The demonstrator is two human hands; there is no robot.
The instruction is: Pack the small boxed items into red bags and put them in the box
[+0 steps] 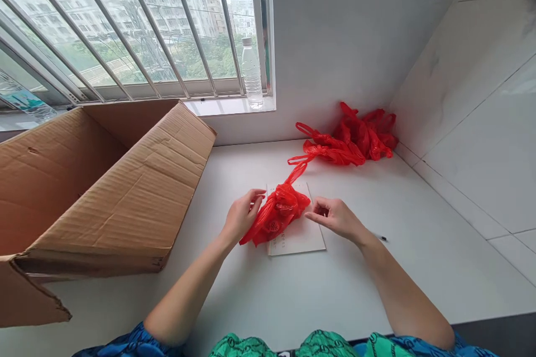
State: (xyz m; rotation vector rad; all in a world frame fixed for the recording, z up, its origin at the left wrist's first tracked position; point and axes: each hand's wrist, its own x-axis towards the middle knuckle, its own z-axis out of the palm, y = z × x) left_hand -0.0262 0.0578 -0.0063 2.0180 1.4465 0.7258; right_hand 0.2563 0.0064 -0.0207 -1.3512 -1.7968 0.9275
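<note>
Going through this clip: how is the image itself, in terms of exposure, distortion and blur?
Head view: the sky through the barred window is blown out, and wide-angle distortion slants its bars and stretches the cardboard box at the left edge. The left hand, right hand and red plastic bag show no obvious motion blur. The top right corner darkens.

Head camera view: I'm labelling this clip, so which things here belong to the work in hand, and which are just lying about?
In hand: crumpled red plastic bag, touched by the left hand, with the right hand beside it; white printed sheet beneath it.

Lying about: heap of red plastic bags; open brown cardboard box; clear plastic water bottle; thin dark pen.
</note>
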